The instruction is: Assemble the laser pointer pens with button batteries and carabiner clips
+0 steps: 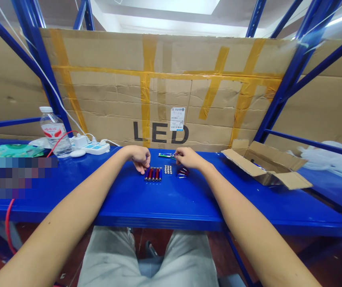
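Several red and blue metallic tubes (pixel 153 174) lie side by side on the blue table (pixel 165 205). My left hand (pixel 140 158) is at their upper left, fingers bent downward and close to the nearest tube; whether it grips anything is hidden. Right of the tubes are several small silver discs (pixel 168 170) in rows. Farther right sits a small pile of red and blue clips (pixel 182 172). Above the pile, my right hand (pixel 185 157) has its fingertips pinched at the right end of some green and blue metallic pieces (pixel 166 155), which lie behind the discs.
An open cardboard box (pixel 268 163) stands at the right, with white plastic bags (pixel 326 159) beyond it. At the left are a water bottle (pixel 55 133), a power strip (pixel 95 147), a green packet (pixel 15 150) and a red cable (pixel 8 219). Cardboard (pixel 113 95) walls the back.
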The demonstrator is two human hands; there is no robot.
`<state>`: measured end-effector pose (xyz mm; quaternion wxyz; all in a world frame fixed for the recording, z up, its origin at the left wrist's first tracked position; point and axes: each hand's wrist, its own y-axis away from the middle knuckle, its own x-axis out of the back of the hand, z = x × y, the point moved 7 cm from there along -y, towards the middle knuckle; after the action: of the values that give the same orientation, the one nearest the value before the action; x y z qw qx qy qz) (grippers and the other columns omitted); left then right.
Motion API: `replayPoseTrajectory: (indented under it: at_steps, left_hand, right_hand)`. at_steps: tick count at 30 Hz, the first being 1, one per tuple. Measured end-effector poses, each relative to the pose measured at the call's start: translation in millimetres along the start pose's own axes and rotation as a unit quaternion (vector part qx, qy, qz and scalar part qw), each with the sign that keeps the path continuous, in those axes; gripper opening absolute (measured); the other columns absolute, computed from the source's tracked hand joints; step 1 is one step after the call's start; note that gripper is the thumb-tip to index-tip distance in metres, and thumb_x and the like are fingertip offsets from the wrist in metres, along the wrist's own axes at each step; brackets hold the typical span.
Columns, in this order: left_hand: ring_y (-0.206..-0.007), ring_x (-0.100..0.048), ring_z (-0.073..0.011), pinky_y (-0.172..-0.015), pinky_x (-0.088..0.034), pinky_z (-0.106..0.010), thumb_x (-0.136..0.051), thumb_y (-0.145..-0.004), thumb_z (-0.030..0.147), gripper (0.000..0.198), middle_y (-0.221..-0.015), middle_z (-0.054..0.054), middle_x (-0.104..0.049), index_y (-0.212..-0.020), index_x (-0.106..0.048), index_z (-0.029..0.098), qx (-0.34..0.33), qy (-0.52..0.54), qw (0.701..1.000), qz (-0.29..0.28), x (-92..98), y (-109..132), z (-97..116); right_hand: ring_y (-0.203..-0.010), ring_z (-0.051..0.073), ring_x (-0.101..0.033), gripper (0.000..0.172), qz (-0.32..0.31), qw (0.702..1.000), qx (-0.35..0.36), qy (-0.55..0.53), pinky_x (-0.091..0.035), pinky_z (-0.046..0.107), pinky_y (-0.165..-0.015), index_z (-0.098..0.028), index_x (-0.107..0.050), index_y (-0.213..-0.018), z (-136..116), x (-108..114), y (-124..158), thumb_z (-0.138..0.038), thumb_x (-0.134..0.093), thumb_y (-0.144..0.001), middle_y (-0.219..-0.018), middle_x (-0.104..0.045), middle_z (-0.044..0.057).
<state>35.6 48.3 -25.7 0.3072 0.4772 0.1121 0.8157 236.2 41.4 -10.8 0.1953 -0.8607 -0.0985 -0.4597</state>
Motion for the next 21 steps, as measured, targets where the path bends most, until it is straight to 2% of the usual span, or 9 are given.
replayPoseTrajectory:
  at_steps: [2, 5, 6, 8, 10, 13, 16, 21]
  left_hand:
    - [-0.065, -0.068, -0.0172, -0.063, -0.052, -0.027, -0.064, -0.073, 0.02, 0.009, -0.077, -0.007, -0.071, -0.078, -0.058, 0.015, -0.004, -0.03, 0.998, 0.062, 10.1, 0, 3]
    - [-0.064, -0.065, -0.0151, -0.062, -0.048, -0.025, -0.061, -0.076, 0.023, 0.01, -0.078, -0.007, -0.07, -0.081, -0.061, 0.014, -0.046, -0.08, 0.968, 0.232, 29.3, 0, 17]
    - [-0.067, -0.065, -0.0149, -0.064, -0.048, -0.026, -0.06, -0.076, 0.022, 0.01, -0.079, -0.006, -0.07, -0.082, -0.061, 0.015, -0.086, -0.087, 0.949, 0.291, 32.9, 2, 26]
    - [-0.078, -0.064, -0.0147, -0.072, -0.048, -0.026, -0.059, -0.077, 0.021, 0.013, -0.087, -0.005, -0.07, -0.088, -0.062, 0.015, -0.211, -0.069, 0.911, 0.347, 28.5, 8, 48]
    - [-0.081, -0.063, -0.0143, -0.074, -0.049, -0.026, -0.057, -0.08, 0.024, 0.018, -0.09, -0.005, -0.069, -0.095, -0.062, 0.015, -0.305, -0.015, 0.897, 0.319, 14.8, 9, 63]
    - [-0.084, -0.063, -0.0147, -0.074, -0.05, -0.026, -0.06, -0.08, 0.027, 0.025, -0.091, -0.004, -0.068, -0.102, -0.062, 0.015, -0.373, 0.019, 0.884, 0.282, -2.6, 9, 77]
    - [-0.077, -0.062, -0.014, -0.066, -0.051, -0.026, -0.062, -0.081, 0.028, 0.024, -0.09, -0.005, -0.067, -0.1, -0.062, 0.015, -0.368, 0.034, 0.891, 0.263, -11.7, 2, 78]
    - [-0.072, -0.064, -0.0142, -0.062, -0.054, -0.028, -0.061, -0.083, 0.023, 0.019, -0.085, -0.005, -0.067, -0.097, -0.056, 0.013, -0.32, 0.15, 0.914, 0.202, -18.0, -15, 70]
  right_hand:
    - [-0.068, 0.015, -0.063, 0.008, 0.006, 1.0, 0.004, -0.003, -0.043, 0.023, -0.061, -0.018, -0.059, -0.082, -2, 2, 1, -0.017, -0.053, -0.088, -0.074, -0.072, 0.004]
    - [-0.068, 0.015, -0.064, 0.01, 0.013, 0.999, 0.02, -0.034, -0.045, 0.023, -0.063, -0.017, -0.058, -0.08, -5, 2, 0, -0.015, -0.054, -0.088, -0.073, -0.071, 0.003]
    - [-0.067, 0.014, -0.064, 0.011, 0.008, 0.998, 0.026, -0.059, -0.047, 0.023, -0.064, -0.017, -0.058, -0.079, -6, 1, 0, -0.015, -0.054, -0.088, -0.071, -0.071, 0.003]
    - [-0.066, 0.014, -0.066, 0.012, -0.015, 0.99, 0.026, -0.137, -0.05, 0.024, -0.067, -0.017, -0.057, -0.078, -7, -4, -1, -0.013, -0.054, -0.089, -0.07, -0.071, 0.003]
    - [-0.065, 0.014, -0.068, 0.012, -0.044, 0.973, 0.012, -0.226, -0.054, 0.026, -0.069, -0.017, -0.056, -0.078, -6, -9, -2, -0.011, -0.055, -0.089, -0.069, -0.071, 0.002]
    - [-0.064, 0.015, -0.069, 0.012, -0.065, 0.948, -0.011, -0.313, -0.057, 0.028, -0.068, -0.017, -0.053, -0.079, -7, -12, -1, -0.011, -0.061, -0.086, -0.067, -0.071, 0.003]
    - [-0.059, 0.017, -0.069, 0.023, -0.066, 0.935, -0.02, -0.347, -0.058, 0.03, -0.063, -0.018, -0.047, -0.08, -8, -14, -1, -0.016, -0.07, -0.082, -0.064, -0.07, 0.003]
    - [-0.055, 0.017, -0.069, 0.029, -0.06, 0.928, -0.03, -0.367, -0.058, 0.029, -0.058, -0.02, -0.041, -0.084, -5, -16, -2, -0.015, -0.07, -0.083, -0.059, -0.069, 0.001]
